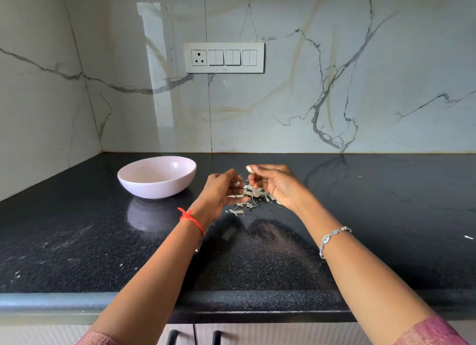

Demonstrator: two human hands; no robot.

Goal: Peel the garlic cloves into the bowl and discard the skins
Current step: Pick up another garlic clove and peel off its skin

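A pale pink bowl (156, 176) stands on the black counter (77, 241), left of my hands. My right hand (275, 184) pinches a white garlic clove (249, 168) between thumb and fingertips, raised above the counter. My left hand (224, 189) is just left of it, fingers curled, with thin bits of skin at the fingertips. Beneath and between the hands lies a small heap of garlic cloves and loose papery skins (251, 196). The inside of the bowl is hidden from this angle.
Marble walls meet at a corner behind the bowl, and a switch panel (224, 57) is mounted on the back wall. The counter's front edge runs under my forearms, with cabinet handles (172, 337) below. Small white specks lie scattered on the counter.
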